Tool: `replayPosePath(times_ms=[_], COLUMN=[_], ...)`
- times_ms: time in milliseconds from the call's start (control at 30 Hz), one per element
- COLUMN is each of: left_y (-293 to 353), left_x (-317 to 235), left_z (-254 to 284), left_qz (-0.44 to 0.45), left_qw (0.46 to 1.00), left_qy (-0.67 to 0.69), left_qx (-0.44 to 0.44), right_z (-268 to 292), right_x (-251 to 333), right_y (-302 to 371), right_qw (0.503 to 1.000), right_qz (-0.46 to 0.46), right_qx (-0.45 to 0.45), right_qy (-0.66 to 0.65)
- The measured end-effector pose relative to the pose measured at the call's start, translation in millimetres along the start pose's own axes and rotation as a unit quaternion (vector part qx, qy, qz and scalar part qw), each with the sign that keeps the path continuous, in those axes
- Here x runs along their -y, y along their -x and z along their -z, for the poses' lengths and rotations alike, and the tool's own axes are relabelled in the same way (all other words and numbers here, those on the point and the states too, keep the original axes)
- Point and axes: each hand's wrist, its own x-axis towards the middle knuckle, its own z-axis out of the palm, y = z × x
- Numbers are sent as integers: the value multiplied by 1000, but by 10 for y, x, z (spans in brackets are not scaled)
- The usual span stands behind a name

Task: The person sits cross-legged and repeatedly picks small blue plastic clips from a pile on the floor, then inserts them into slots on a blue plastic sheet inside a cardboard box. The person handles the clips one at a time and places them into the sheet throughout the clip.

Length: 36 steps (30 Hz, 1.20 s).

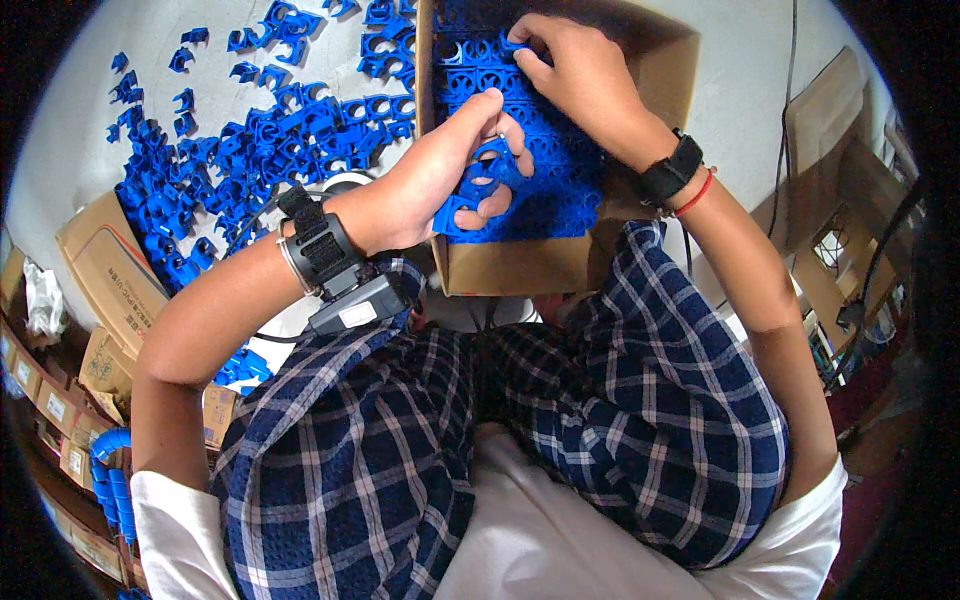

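Blue plastic pipe clips everywhere in this one. The left hand point(455, 175), mid-frame, is curled shut around a small bunch of blue plastic clips point(478, 188), thumb pressing them against the fingers. It sits right over the near end of the open brown cardboard box point(520, 265), which is already lined with neat rows of packed blue clips point(560, 190).

The right hand point(570, 70) is up at the top centre of the frame, deeper in the box, fingertips pinched on a single blue clip point(512, 45) at the far rows, touching them. So the held bunch lies down and to the left of the right hand, with the left hand nearer the box's near edge. The rows run roughly up-down in the frame.

A loose pile of blue clips point(250, 140) covers the white tabletop point(60, 150) in the upper left, well apart from both hands.
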Motion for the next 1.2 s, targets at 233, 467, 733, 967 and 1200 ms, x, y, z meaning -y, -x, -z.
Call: replayPosePath(times_ms=[233,467,733,967,1200], left_y=[-12,-8,-17,-23,-28], left_x=[19,6,7,3,15], left_z=[6,-27,-26,-13,16], left_qz=[-5,-6,-7,4,4], left_qw=[1000,1000,1000,1000,999], left_qy=[23,22,23,24,22], left_qx=[11,1,4,10,23], right_z=[-33,3,56,42,16], right_x=[-9,7,49,61,65], right_y=[1,-2,46,43,50], right_qw=[999,994,987,986,979], right_qz=[-1,4,25,80,109], right_qx=[48,78,90,50,42], right_qy=[26,80,128,136,166])
